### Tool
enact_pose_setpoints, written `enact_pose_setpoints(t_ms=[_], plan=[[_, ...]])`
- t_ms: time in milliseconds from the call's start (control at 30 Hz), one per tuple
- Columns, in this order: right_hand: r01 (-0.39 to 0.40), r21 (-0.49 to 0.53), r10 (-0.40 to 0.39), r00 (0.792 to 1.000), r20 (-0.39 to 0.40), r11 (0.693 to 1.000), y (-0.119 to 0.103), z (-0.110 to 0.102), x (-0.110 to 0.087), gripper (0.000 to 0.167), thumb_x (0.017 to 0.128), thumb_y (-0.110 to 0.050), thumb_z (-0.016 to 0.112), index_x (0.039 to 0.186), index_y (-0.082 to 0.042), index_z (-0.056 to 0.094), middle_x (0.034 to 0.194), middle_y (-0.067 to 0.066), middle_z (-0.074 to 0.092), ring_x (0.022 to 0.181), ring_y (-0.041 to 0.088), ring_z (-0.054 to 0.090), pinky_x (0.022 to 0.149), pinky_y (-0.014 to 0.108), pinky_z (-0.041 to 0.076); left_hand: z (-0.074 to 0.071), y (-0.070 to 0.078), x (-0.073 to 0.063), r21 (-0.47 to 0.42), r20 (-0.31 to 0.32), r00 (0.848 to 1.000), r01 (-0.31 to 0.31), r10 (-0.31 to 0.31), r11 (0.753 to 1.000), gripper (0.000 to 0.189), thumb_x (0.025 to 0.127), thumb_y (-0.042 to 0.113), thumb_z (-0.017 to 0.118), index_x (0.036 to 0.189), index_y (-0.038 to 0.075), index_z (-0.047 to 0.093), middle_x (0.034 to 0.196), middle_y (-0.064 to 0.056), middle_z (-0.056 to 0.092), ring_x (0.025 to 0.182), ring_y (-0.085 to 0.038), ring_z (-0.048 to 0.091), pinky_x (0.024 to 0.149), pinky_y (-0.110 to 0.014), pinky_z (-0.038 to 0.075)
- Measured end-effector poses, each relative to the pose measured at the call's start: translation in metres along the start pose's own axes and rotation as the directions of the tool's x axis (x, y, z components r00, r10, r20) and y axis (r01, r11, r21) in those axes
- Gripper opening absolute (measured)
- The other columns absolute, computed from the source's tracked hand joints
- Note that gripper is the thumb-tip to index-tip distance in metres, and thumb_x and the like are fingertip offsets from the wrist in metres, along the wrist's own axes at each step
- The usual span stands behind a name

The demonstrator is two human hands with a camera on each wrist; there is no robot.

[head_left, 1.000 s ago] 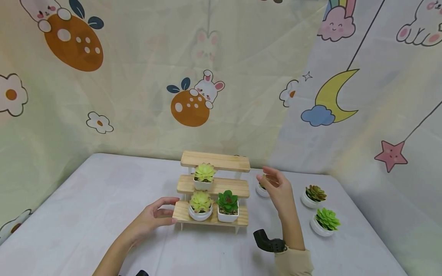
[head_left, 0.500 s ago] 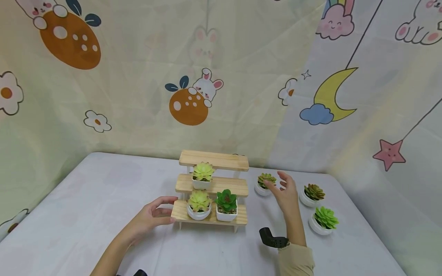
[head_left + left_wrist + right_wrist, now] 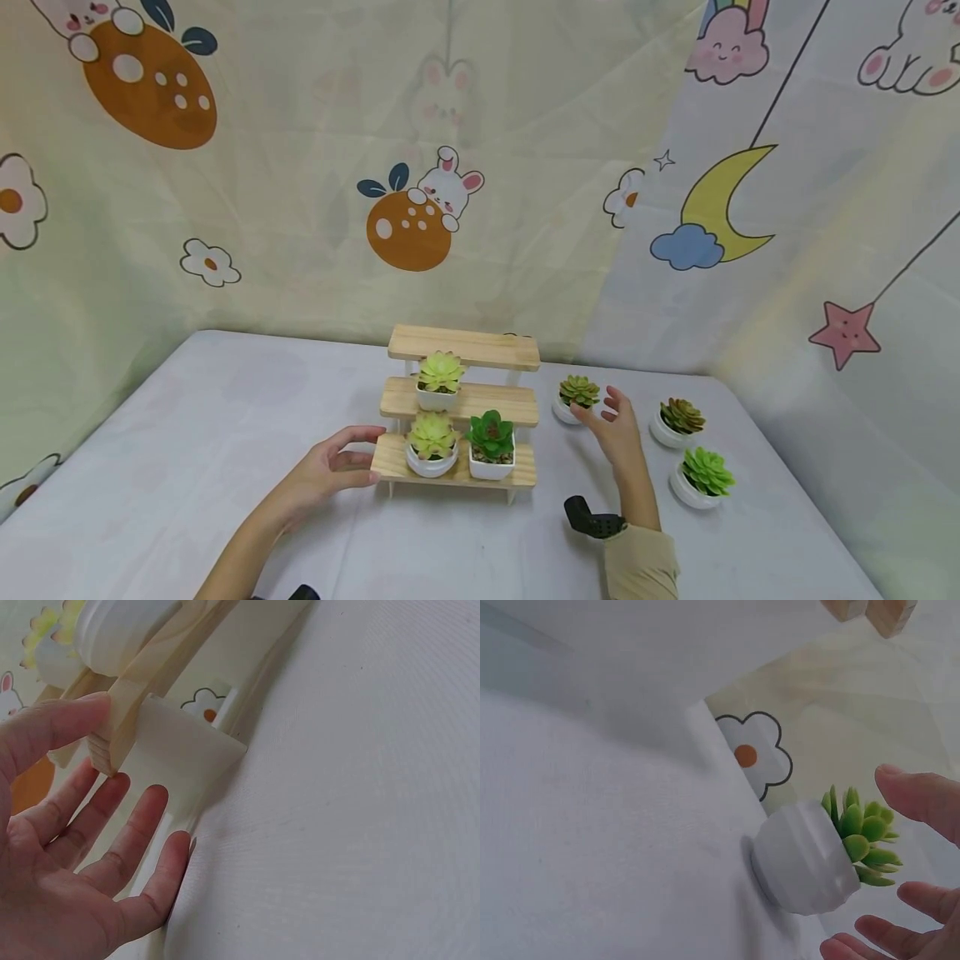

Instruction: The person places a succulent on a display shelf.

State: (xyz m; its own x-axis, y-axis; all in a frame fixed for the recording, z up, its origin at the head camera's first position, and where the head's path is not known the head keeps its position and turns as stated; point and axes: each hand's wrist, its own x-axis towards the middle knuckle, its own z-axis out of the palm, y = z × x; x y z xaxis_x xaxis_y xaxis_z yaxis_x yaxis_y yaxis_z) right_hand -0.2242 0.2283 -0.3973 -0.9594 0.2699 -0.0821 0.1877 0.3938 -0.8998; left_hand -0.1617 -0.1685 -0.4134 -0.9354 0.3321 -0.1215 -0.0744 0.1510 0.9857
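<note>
A bare left forearm (image 3: pixel 251 533) slants forward and inward, ending in a bare left grip (image 3: pixel 324 471), thumb (image 3: pixel 60 727) stretched apart from four spread, slightly bent fingers (image 3: pixel 139 832). The right forearm (image 3: pixel 637 493), leaning slightly left, carries a bare right grip (image 3: pixel 618 433), relaxed, thumb and fingers parted.

Boards (image 3: pixel 498 352) are wood, smooth and matt with visible grain; their white legs (image 3: pixel 184 742) appear to be smooth, low-gloss plastic. Pots (image 3: pixel 804 859) present a smooth, low-sheen white surface, ceramic or plastic not distinguishable, and the leaves (image 3: pixel 864 831) resemble moulded plastic with a waxy finish. The tablecloth (image 3: pixel 225 425) is matt, fine-textured cloth, the backdrop (image 3: pixel 540 150) printed, lightly creased cloth, the sleeve (image 3: pixel 642 562) matt cloth, and the wrist mount (image 3: pixel 591 520) matt black plastic in appearance.
</note>
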Motion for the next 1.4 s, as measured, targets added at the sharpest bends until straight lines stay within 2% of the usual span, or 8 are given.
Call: enact_pose_setpoints(t_ms=[133, 333, 633, 933, 1167, 1400], plan=[[-0.031, 0.008, 0.031, 0.999, 0.018, 0.999, 0.007, 0.005, 0.005, 0.091, 0.083, -0.034, 0.068, 0.149, -0.007, 0.011, 0.149, 0.023, 0.020, 0.134, 0.039, 0.027, 0.104, 0.054, 0.030, 0.000, -0.001, 0.000, 0.001, 0.003, 1.000, -0.002, 0.002, 1.000, 0.066, 0.080, 0.017, 0.071, 0.137, 0.006, 0.040, 0.136, -0.017, 0.043, 0.110, -0.021, 0.056, 0.088, -0.035, 0.046], [-0.035, 0.016, 0.034, 0.999, 0.040, 0.999, 0.011, 0.007, 0.008, 0.092, 0.083, -0.033, 0.069, 0.149, -0.004, 0.011, 0.150, 0.023, 0.020, 0.134, 0.038, 0.027, 0.106, 0.053, 0.029, 0.000, 0.000, 0.000, 0.002, 0.005, 1.000, -0.008, 0.008, 1.000, 0.065, 0.081, 0.017, 0.071, 0.137, 0.007, 0.041, 0.137, -0.017, 0.042, 0.110, -0.021, 0.055, 0.087, -0.033, 0.046], [-0.021, 0.045, 0.019, 0.998, 0.055, 0.999, 0.015, 0.011, 0.014, 0.086, 0.083, -0.025, 0.069, 0.146, 0.000, 0.017, 0.147, 0.024, 0.026, 0.131, 0.036, 0.032, 0.105, 0.050, 0.031, 0.001, -0.004, 0.001, -0.003, 0.012, 1.000, -0.020, 0.020, 1.000, 0.063, 0.080, 0.017, 0.071, 0.136, 0.007, 0.042, 0.136, -0.016, 0.042, 0.109, -0.021, 0.056, 0.086, -0.032, 0.046], [-0.021, -0.038, 0.023, 0.998, 0.053, 0.999, 0.014, 0.013, 0.016, 0.080, 0.083, -0.027, 0.068, 0.144, 0.000, 0.024, 0.141, 0.023, 0.034, 0.126, 0.037, 0.038, 0.103, 0.051, 0.033, 0.000, -0.003, 0.001, -0.005, 0.007, 1.000, -0.017, 0.017, 1.000, 0.063, 0.080, 0.016, 0.071, 0.135, 0.007, 0.043, 0.136, -0.016, 0.042, 0.107, -0.020, 0.056, 0.085, -0.032, 0.046], [0.050, -0.183, -0.044, 0.998, 0.040, 0.982, 0.012, 0.015, 0.014, 0.074, 0.084, -0.029, 0.067, 0.138, 0.006, 0.031, 0.128, 0.025, 0.044, 0.110, 0.035, 0.048, 0.089, 0.045, 0.040, -0.001, -0.003, 0.002, -0.002, 0.012, 1.000, -0.027, 0.027, 1.000, 0.062, 0.080, 0.015, 0.071, 0.135, 0.007, 0.043, 0.136, -0.016, 0.041, 0.107, -0.020, 0.056, 0.085, -0.032, 0.046], [0.096, -0.228, -0.091, 0.995, 0.032, 0.969, 0.012, 0.018, 0.013, 0.071, 0.083, -0.030, 0.068, 0.131, 0.012, 0.037, 0.119, 0.031, 0.049, 0.106, 0.039, 0.052, 0.088, 0.048, 0.042, -0.001, -0.003, 0.002, 0.008, 0.015, 1.000, -0.025, 0.025, 1.000, 0.064, 0.080, 0.015, 0.070, 0.136, 0.006, 0.041, 0.136, -0.017, 0.041, 0.107, -0.020, 0.056, 0.086, -0.032, 0.046]])
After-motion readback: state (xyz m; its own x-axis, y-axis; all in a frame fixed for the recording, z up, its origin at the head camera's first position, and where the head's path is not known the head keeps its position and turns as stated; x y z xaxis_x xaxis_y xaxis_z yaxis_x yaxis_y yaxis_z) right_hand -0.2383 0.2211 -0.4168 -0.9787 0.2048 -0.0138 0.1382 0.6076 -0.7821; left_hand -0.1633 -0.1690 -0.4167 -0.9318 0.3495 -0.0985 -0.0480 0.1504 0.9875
